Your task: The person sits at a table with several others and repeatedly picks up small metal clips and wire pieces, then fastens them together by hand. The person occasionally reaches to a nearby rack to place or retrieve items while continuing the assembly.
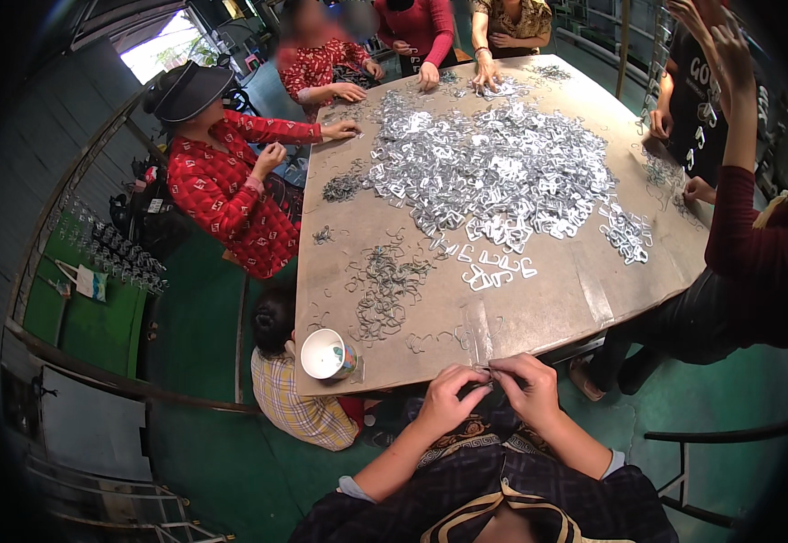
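Observation:
My left hand (pixel 453 398) and my right hand (pixel 528 387) meet just off the near edge of the table, thumbs and fingers pinched together. Between their fingertips is something small and dark, too little to make out. Ahead of them, a few thin bent wire hooks (pixel 439 340) lie near the edge, and a larger heap of wire hooks (pixel 385 291) sits to the left. Several flat silvery hook-shaped metal pieces (pixel 491 268) lie loose in front of the big pile of the same pieces (pixel 502 167).
A paper cup (pixel 323 355) stands at the table's (pixel 539 317) near left corner. Several people work around the table; one in red (pixel 231 172) reaches in from the left, another (pixel 760 235) raises an arm at right. A person in plaid (pixel 299 389) is low beside the cup corner.

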A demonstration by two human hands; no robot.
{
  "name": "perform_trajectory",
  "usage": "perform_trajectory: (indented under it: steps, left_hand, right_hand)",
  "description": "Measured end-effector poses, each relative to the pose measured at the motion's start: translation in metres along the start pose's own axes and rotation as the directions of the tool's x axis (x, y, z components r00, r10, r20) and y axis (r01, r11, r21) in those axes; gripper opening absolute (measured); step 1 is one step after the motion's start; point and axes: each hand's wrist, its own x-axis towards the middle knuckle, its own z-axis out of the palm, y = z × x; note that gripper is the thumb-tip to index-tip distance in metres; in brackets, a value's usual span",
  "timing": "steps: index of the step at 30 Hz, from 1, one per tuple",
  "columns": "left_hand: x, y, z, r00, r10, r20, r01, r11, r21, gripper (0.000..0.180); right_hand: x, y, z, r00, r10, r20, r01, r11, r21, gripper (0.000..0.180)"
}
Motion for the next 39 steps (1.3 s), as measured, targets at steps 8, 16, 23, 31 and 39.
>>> perform_trajectory:
  steps: [8,16,23,31,39]
  left_hand:
    - [0.013,-0.076,-0.038,0.936,-0.21,-0.284,0.35,0.658,0.667,0.013]
    - [0.026,-0.093,-0.036,0.937,-0.325,-0.131,0.293,0.52,0.802,0.01]
    - [0.018,-0.088,-0.045,0.966,-0.196,-0.17,0.259,0.735,0.627,0.01]
    - [0.027,-0.024,-0.042,0.925,-0.353,-0.14,0.359,0.933,0.016,0.011]
    - [0.02,0.023,-0.031,0.981,-0.171,0.091,0.184,0.969,-0.163,0.007]
  right_hand:
    - [-0.003,-0.003,-0.004,1.0,0.001,0.016,0.0,0.999,-0.036,0.021]
    - [-0.008,-0.005,-0.001,0.999,-0.029,0.034,0.031,0.998,-0.053,0.021]
    - [-0.015,-0.003,0.001,0.998,-0.023,0.05,0.027,0.997,-0.07,0.02]
    - [-0.01,-0.001,0.0,0.991,0.11,0.072,-0.11,0.994,-0.015,0.032]
    - [-0.012,0.002,0.004,0.992,0.125,-0.004,-0.124,0.99,0.064,0.036]
